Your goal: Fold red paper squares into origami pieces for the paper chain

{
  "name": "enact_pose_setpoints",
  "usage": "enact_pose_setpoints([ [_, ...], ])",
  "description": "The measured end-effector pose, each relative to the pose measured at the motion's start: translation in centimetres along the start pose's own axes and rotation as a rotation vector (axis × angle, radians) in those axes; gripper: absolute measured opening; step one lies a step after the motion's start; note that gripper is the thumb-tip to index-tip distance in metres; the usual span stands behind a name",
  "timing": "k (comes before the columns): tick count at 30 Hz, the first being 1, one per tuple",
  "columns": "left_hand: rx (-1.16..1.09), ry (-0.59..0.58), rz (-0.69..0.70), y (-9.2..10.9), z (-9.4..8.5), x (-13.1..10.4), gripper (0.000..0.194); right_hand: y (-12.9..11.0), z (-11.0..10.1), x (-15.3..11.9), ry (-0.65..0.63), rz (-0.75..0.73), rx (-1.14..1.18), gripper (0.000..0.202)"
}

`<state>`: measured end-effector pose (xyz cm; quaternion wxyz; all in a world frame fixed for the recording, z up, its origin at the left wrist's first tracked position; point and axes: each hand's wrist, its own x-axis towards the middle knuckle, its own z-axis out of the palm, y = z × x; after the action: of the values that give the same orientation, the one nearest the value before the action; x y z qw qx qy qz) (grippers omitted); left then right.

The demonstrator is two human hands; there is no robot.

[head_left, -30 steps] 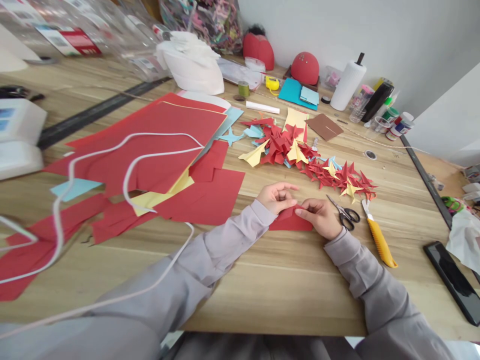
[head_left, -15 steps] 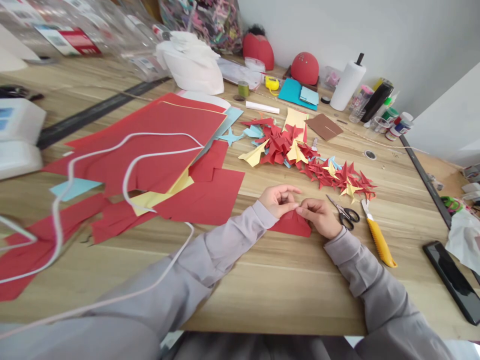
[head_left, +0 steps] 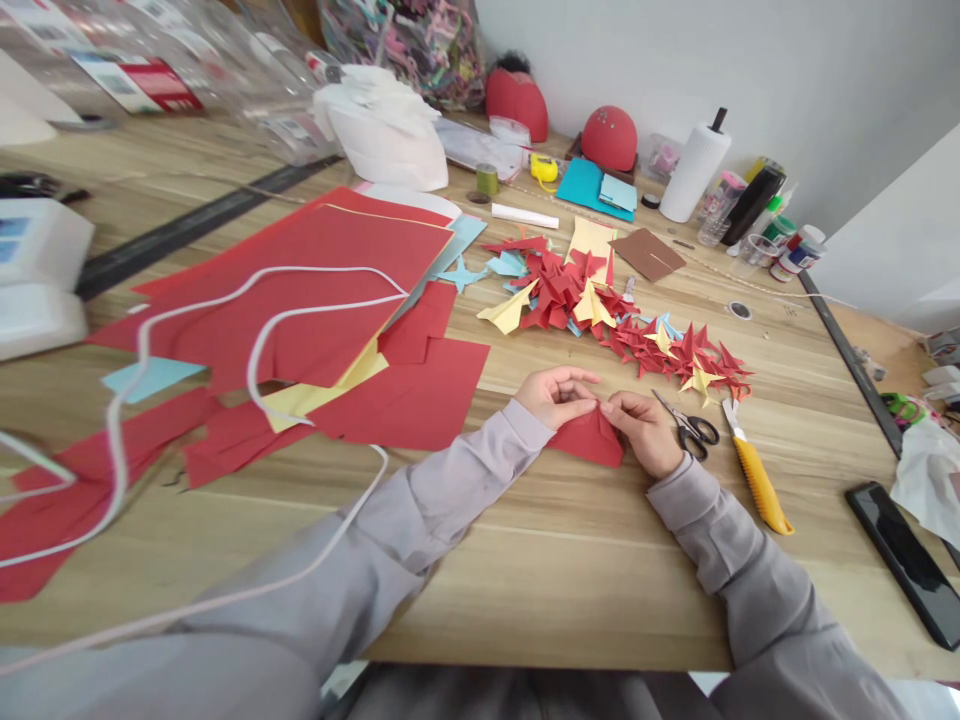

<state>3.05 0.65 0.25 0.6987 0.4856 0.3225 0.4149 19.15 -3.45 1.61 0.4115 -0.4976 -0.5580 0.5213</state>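
I hold a folded piece of red paper (head_left: 589, 443) between my two hands, in front of me over the wooden counter (head_left: 562, 570). My left hand (head_left: 559, 398) pinches its upper edge between thumb and fingers, the outer fingers loosely curved. My right hand (head_left: 643, 432) grips the same edge close by, thumb on the near side, so that the fingertips of both almost meet. The paper hangs down toward me from the pinch as a creased flap; I cannot tell whether its lower edge touches the wood.

Just right of my right hand lie black-handled scissors (head_left: 688, 428), and beyond them a cutter with a yellow handle (head_left: 761, 482). Farther right, a black phone (head_left: 904, 562) rests near the edge. Past my hands spreads a heap of folded paper stars (head_left: 555, 290), mostly red, with some yellow and light blue among them; a brown paper square (head_left: 649, 253) lies flat behind it. To my left, large red sheets (head_left: 360, 240) overlap in a stack, and a white cord (head_left: 300, 268) loops across my view of them and of my left sleeve (head_left: 352, 560).
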Motion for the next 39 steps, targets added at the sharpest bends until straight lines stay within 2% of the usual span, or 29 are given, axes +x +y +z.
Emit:
enact_pose_setpoints([
  [7, -0.033, 0.128, 0.06, -0.42, -0.15, 0.14, 0.044, 0.14, 0.03, 0.19, -0.063, -0.022, -0.117, 0.034],
  [13, -0.03, 0.078, 0.039, -0.61, -0.23, 0.36, 0.035, 0.47, -0.36, 0.37, 0.178, 0.0, -0.006, 0.03],
  [16, -0.036, 0.086, 0.045, -0.53, -0.06, 0.25, 0.032, 0.91, -0.5, 0.51, 0.234, 0.02, 0.136, 0.03],
  [20, -0.105, 0.154, 0.035, -0.02, 0.1, 0.08, 0.039, 0.82, -0.38, 0.61, 0.145, -0.028, 0.251, 0.034],
  [23, -0.11, 0.142, 0.008, 0.31, 0.14, 0.03, 0.045, 0.55, -0.27, 0.57, 0.092, -0.052, 0.145, 0.032],
  [26, -0.074, 0.132, 0.006, 0.3, 0.27, -0.06, 0.044, 0.56, -0.28, 0.47, 0.121, -0.045, 0.055, 0.03],
  [35, -0.025, 0.136, -0.035, -0.1, 0.6, -0.3, 0.036, 0.67, -0.34, 0.4, 0.182, -0.012, 0.096, 0.029],
  [39, -0.001, 0.092, -0.065, -0.13, 0.34, -0.08, 0.037, 0.52, -0.17, 0.42, 0.185, -0.009, 0.06, 0.031],
])
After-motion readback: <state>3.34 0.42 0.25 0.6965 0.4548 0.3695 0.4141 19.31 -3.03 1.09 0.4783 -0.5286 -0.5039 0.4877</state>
